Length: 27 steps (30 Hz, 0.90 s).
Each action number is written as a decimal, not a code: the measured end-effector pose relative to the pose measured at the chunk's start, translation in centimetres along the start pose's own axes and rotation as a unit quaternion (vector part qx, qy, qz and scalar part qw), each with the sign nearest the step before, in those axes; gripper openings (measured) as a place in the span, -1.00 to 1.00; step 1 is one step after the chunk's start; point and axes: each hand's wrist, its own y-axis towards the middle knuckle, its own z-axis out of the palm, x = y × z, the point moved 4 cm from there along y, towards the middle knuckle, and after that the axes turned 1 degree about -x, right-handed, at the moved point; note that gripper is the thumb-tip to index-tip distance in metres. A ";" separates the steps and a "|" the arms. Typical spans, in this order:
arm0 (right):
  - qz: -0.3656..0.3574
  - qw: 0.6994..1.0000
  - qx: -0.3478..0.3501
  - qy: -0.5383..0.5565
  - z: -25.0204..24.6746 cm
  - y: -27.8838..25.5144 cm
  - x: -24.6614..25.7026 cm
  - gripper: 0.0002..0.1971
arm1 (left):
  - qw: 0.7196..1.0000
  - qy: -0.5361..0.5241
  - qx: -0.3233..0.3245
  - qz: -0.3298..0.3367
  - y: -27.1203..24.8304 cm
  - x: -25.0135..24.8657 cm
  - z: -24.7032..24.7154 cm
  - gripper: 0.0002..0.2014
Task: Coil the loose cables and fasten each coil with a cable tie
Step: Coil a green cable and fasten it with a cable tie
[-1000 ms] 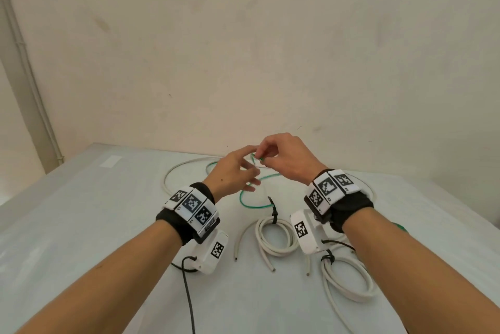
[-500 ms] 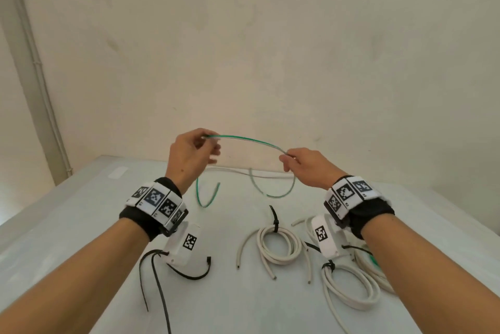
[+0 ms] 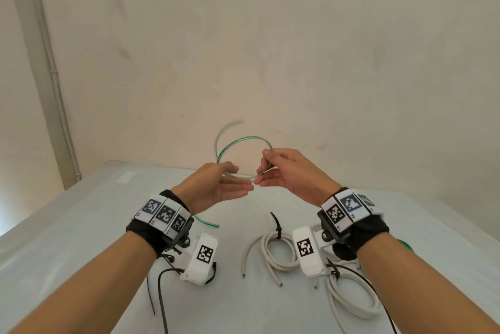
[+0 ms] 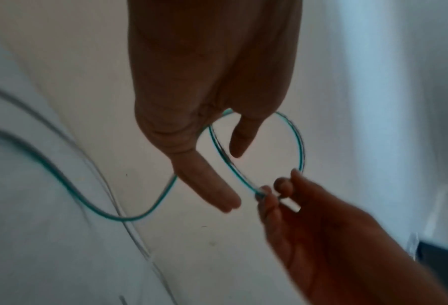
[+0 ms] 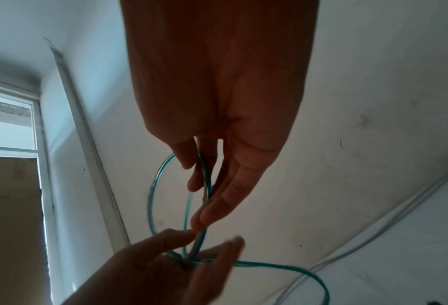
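A thin green cable (image 3: 238,141) is bent into a round loop in the air above the table (image 3: 81,225). My right hand (image 3: 263,168) pinches the loop's right side between thumb and fingers. My left hand (image 3: 238,179) holds the loop's lower left side, thumb over the strands and fingers reaching out beneath them. In the left wrist view the green loop (image 4: 298,148) runs from my left hand (image 4: 233,179) to the right fingertips (image 4: 265,190). In the right wrist view my right hand (image 5: 199,192) has the green cable (image 5: 153,185) between its fingers. The cable's tail (image 3: 205,223) lies on the table.
Two white cable coils, each bound with a black tie, lie on the table: one in the middle (image 3: 278,249) and one at the right (image 3: 351,298). Loose black cable ties (image 3: 159,287) lie at the front left. A bare wall stands close behind the table.
The hands had spread apart with the green cable stretched between them. They have now come together again higher up, and the cable forms a closed loop.
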 end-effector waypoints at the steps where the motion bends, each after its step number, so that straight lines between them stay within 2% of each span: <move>1: 0.013 1.000 0.014 0.000 0.2 -0.3 -0.2 -0.64 | 0.999 -0.044 -0.009 0.011 0.0 -0.3 -0.1 -0.86; 2: 0.026 0.999 0.026 -0.008 0.4 -0.5 -0.5 -0.64 | 0.998 -0.062 -0.022 0.024 0.1 -0.6 -0.3 -0.85; 4: 0.050 0.996 0.046 -0.051 0.6 -0.9 -1.1 -0.65 | 0.998 -0.034 -0.048 0.039 0.3 -0.9 -0.8 -0.82; 6: 0.060 0.993 0.052 -0.091 0.5 -1.1 -1.5 -0.69 | 0.997 0.044 -0.060 0.031 0.1 -1.0 -1.2 -0.82; 8: 0.062 0.995 0.046 -0.070 0.3 -1.3 -1.7 -0.71 | 0.987 0.139 -0.073 0.022 0.0 -0.9 -1.9 -0.78; 11: 0.059 0.997 0.026 0.035 -0.2 -1.4 -1.5 -0.72 | 0.960 0.260 -0.102 0.028 0.0 -0.5 -2.8 -0.76; 13: 0.054 0.994 0.012 0.091 -0.3 -1.3 -1.2 -0.70 | 0.931 0.345 -0.111 0.042 0.1 -0.3 -2.9 -0.80; 15: 0.050 0.996 -0.004 0.080 -0.4 -1.3 -1.0 -0.66 | 0.911 0.395 -0.098 0.065 0.2 -0.3 -2.6 -0.82; 20: 0.063 0.995 -0.056 -0.046 0.3 -0.9 -2.0 -0.70 | 0.900 0.419 -0.014 0.120 -0.7 -1.2 -0.4 -0.64; 23: 0.077 0.994 -0.068 -0.034 0.9 -0.8 -2.5 -0.76 | 0.914 0.374 0.044 0.152 -1.1 -1.7 1.2 -0.78; 27: 0.045 0.998 -0.050 0.005 0.9 -1.0 -1.8 -0.75 | 0.936 0.302 0.101 0.152 -1.2 -1.4 1.6 -0.76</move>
